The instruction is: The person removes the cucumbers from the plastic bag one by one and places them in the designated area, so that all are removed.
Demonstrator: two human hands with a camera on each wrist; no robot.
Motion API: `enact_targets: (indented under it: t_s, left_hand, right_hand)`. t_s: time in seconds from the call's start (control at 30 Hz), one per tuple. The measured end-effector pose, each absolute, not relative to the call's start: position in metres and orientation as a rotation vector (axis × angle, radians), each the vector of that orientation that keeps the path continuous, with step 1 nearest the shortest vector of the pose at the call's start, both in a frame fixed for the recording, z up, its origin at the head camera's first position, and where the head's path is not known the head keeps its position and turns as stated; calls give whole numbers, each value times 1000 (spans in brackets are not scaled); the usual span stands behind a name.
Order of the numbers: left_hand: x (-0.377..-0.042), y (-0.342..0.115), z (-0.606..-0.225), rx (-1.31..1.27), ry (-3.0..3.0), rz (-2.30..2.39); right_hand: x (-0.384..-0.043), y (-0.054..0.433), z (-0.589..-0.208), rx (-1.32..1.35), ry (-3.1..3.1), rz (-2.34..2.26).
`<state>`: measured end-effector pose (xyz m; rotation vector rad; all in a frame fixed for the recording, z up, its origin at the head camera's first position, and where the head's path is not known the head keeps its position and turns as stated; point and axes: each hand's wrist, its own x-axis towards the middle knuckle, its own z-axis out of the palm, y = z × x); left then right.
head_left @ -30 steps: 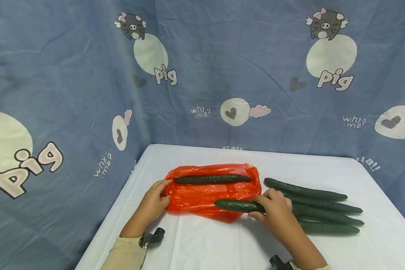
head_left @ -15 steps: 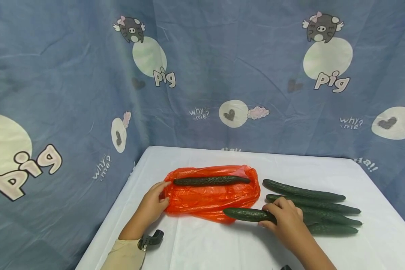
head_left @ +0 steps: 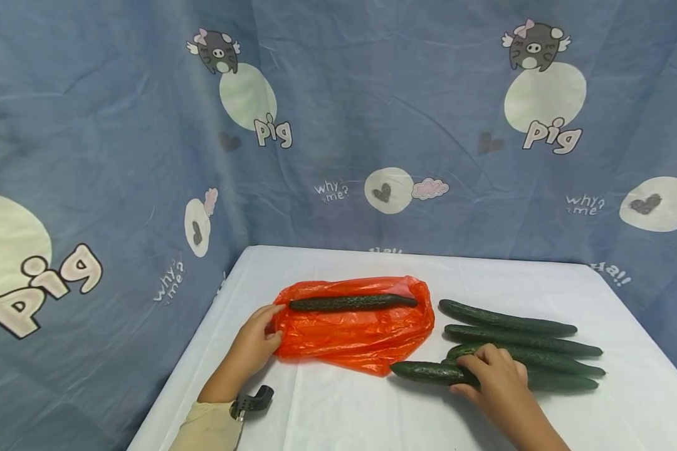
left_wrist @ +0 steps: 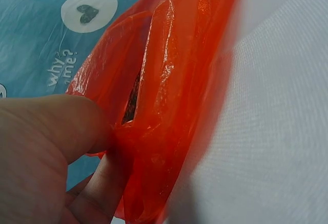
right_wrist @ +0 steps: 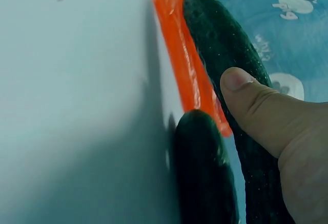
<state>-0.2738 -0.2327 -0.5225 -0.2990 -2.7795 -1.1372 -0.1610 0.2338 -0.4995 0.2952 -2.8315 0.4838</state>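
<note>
My right hand (head_left: 496, 379) grips a dark green cucumber (head_left: 429, 372), thumb laid along its side in the right wrist view. That cucumber's tip is just off the lower right corner of an orange-red plastic bag (head_left: 338, 341). My left hand (head_left: 254, 344) pinches the bag's left edge between thumb and fingers; the left wrist view has the bag's film bunched there. A bumpy cucumber (head_left: 352, 303) lies lengthwise at the bag's far side; whether inside or on top I cannot tell. Through a slit in the film a dark bit of cucumber (left_wrist: 132, 101) shows.
Right of the bag several cucumbers (head_left: 508, 317) lie side by side on the white-covered table (head_left: 338, 416), the nearest partly behind my right hand. A blue printed cloth (head_left: 316, 125) hangs behind and at the left. A black wrist mount (head_left: 252, 401) sits at my left cuff.
My right hand has moved right and nearer with its cucumber, away from the bag to the front of the cucumber row. My left hand has stayed at the bag's edge.
</note>
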Motion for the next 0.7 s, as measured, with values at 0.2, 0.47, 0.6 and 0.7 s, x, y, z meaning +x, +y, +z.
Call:
enact_targets:
  t_s: [0.2, 0.47, 0.6, 0.7]
  left_hand:
    - [-273, -233, -524, -289, -2786, -1137]
    - [-273, -232, -522, -295, -2796, -1111]
    - [-273, -233, -521, -299, -2798, -1107]
    - [-273, -233, -522, -304, -2791, -1115]
  right_hand:
    - [-154, 246, -507, 269, -2820, 497]
    - [-144, 267, -510, 224, -2842, 462]
    - [-138, 277, -513, 165, -2892, 497]
    - [-135, 285, -515, 147, -2920, 497]
